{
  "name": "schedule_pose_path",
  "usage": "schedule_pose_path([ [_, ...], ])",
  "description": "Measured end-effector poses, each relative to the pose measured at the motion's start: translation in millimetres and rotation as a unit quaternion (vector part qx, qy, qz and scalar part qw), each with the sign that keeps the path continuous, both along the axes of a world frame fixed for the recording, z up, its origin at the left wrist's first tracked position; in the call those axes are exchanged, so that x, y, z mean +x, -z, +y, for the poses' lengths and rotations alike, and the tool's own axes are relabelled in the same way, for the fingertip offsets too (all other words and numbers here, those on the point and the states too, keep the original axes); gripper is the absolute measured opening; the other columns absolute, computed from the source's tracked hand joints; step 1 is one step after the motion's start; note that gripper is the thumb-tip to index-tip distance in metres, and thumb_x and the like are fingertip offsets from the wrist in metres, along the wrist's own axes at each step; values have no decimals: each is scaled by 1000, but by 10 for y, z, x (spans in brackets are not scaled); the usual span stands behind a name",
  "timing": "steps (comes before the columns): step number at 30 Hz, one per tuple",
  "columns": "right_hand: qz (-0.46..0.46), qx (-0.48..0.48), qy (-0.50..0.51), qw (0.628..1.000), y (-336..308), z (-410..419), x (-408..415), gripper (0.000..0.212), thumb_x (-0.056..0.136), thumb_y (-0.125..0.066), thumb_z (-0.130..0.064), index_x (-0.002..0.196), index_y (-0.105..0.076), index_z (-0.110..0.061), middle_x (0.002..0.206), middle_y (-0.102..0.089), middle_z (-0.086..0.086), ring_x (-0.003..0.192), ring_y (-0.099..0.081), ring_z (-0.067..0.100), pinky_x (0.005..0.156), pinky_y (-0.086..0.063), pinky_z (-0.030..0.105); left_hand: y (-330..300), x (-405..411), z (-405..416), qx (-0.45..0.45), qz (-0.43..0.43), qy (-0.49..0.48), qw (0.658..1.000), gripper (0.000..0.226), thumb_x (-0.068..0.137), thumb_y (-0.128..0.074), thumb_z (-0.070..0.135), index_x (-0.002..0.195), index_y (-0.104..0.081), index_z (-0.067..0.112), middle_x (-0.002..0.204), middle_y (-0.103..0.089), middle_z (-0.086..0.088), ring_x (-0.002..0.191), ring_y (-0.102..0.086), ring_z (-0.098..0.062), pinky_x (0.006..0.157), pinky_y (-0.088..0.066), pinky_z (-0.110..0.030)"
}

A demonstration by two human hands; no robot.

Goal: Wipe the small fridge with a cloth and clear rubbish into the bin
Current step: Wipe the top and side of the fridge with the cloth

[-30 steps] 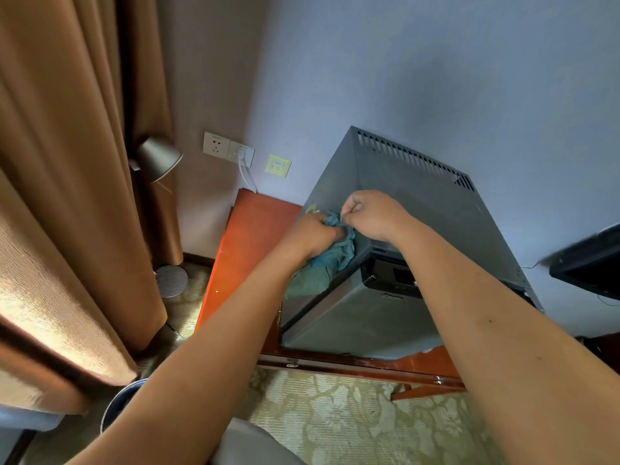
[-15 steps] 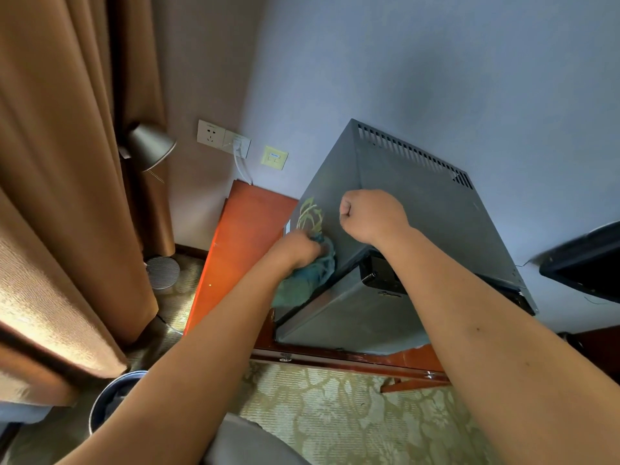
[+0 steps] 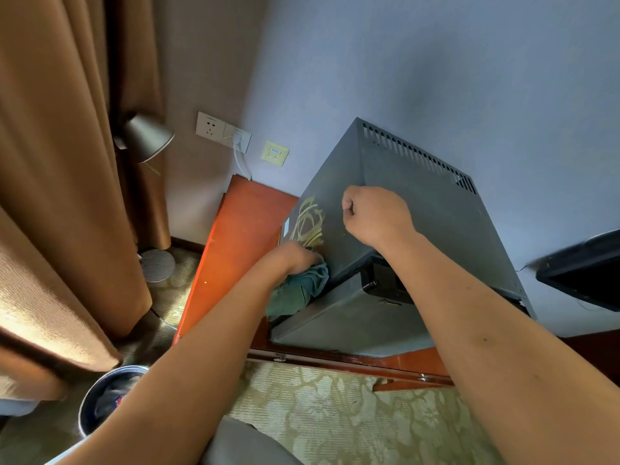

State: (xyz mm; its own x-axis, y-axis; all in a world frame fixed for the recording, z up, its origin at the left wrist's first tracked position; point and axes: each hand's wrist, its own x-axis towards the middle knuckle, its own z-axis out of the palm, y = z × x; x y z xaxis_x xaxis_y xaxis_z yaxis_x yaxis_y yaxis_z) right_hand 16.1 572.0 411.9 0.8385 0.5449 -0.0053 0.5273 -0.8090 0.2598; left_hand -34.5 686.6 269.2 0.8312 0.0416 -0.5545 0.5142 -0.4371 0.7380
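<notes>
The small grey fridge stands on a red-brown wooden cabinet, vent slots along its back top edge. Yellowish scribble marks show on its left side. My left hand grips a crumpled teal cloth and presses it against the lower left side, just below the marks. My right hand is a closed fist resting on the fridge's top front-left corner, holding nothing visible. A round bin with dark contents sits on the floor at lower left.
Brown curtains hang at left, with a lamp shade and its round base beside them. Wall sockets with a white cable sit behind the cabinet. A dark screen juts in at right. Patterned carpet lies below.
My left hand has slid the cloth down from the fridge's top corner along its left side, uncovering the yellowish marks. My right hand let go of the cloth and stays on top as a fist.
</notes>
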Motion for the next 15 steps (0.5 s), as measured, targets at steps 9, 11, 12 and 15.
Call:
schedule_pose_path([
  [9, -26, 45, -60, 997, 68, 90, 111, 8, 92, -51, -20, 94, -59, -22, 73, -61, -3, 66, -58, 24, 58, -51, 35, -116, 260, -3, -121, -121, -122, 978, 56, 82, -59, 59, 127, -63, 26, 120, -69, -7, 108, -65, -28, 99, -52, -45],
  [11, -11, 39, -86, 995, 96, 127, 162, 9, 93, -52, -20, 95, -60, -23, 66, -55, -7, 65, -55, 22, 71, -47, 34, 5, 254, -5, -61, -89, -89, 990, 48, 94, -55, 52, 130, -62, 21, 123, -68, -10, 110, -64, -30, 99, -52, -44],
  [12, -6, 36, -95, 995, 112, 146, 195, 10, 94, -52, -20, 97, -61, -23, 61, -51, -8, 63, -53, 21, 79, -46, 35, 74, 246, 5, -30, -56, -62, 996, 48, 97, -54, 49, 132, -61, 18, 126, -66, -12, 112, -63, -31, 99, -51, -43],
  [15, 24, 42, -99, 994, 151, 209, 289, 13, 95, -51, -21, 103, -61, -24, 55, -49, -8, 58, -51, 20, 82, -46, 35, 182, 176, 51, 36, 45, 40, 998, 49, 98, -57, 44, 131, -62, 8, 131, -63, -14, 120, -61, -33, 99, -50, -40],
])
